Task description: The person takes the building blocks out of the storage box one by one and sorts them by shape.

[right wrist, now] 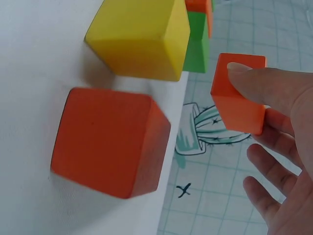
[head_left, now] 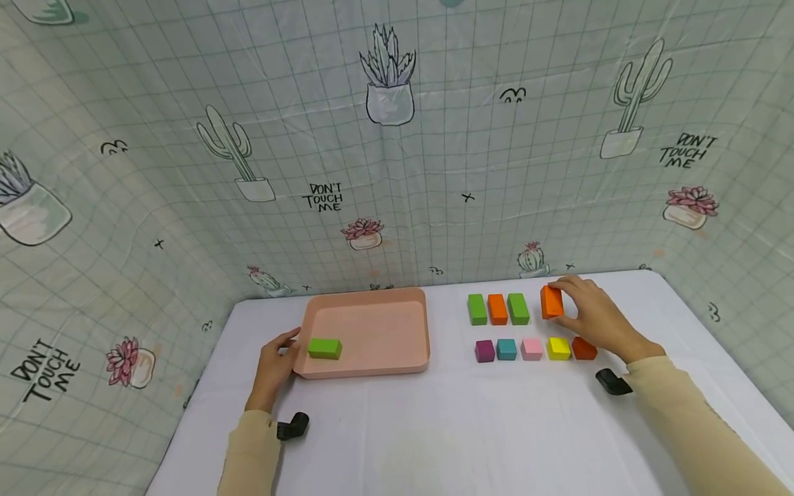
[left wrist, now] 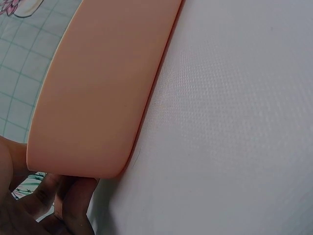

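Observation:
My right hand (head_left: 595, 315) pinches an upright orange block (head_left: 551, 303) between thumb and fingers, behind the yellow and red-orange cubes. The right wrist view shows the thumb on one face of the orange block (right wrist: 239, 93) and fingertips on the opposite side. At the left, my left hand (head_left: 275, 364) rests its fingers against the outer left wall of a shallow pink tray (head_left: 372, 368). Inside the tray, near its front left corner, lies a green block (head_left: 324, 348). The left wrist view shows bent fingers at the tray's corner (left wrist: 98, 122); their exact contact is partly hidden.
Right of the tray stand a green block (head_left: 477, 309), an orange block (head_left: 497, 309) and another green block (head_left: 518, 308). In front are purple (head_left: 485, 350), teal (head_left: 506, 349), pink (head_left: 531, 349), yellow (head_left: 559, 348) and red-orange (head_left: 584, 348) cubes. A patterned cloth (head_left: 434, 172) rises behind the table.

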Available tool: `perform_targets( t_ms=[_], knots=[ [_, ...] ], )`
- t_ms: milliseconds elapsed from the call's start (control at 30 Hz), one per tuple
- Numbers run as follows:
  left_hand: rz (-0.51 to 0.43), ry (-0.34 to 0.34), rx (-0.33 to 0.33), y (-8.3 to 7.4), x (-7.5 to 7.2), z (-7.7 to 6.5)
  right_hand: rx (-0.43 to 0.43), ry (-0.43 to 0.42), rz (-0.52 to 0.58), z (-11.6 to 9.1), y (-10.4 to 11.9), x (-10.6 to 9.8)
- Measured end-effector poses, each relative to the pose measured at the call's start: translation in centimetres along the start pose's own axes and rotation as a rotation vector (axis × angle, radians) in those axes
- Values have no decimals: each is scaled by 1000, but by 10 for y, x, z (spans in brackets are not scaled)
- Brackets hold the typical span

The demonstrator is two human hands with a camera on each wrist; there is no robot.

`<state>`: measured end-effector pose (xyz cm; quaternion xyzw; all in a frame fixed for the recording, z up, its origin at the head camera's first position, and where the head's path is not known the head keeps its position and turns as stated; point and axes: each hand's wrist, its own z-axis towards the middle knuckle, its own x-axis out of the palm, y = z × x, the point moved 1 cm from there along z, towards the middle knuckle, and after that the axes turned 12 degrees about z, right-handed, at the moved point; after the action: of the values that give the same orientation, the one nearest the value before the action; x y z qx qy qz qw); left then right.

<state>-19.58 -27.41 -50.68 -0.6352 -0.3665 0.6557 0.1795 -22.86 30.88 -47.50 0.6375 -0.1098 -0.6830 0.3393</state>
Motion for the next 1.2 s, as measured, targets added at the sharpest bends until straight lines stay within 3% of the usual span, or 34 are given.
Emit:
perform_targets(
  t_ms=[500, 867, 1200],
  knots=[
    [-20, 4, -7, 0, 2, 1, -19, 104, -25, 7, -21, 3],
    [-3, 7, 2, 1, 0, 1, -82, 137, -45, 15, -32, 7],
    [-6, -6, 5, -1, 1, 0, -60, 170, -65, 21, -34, 11]
  ],
)
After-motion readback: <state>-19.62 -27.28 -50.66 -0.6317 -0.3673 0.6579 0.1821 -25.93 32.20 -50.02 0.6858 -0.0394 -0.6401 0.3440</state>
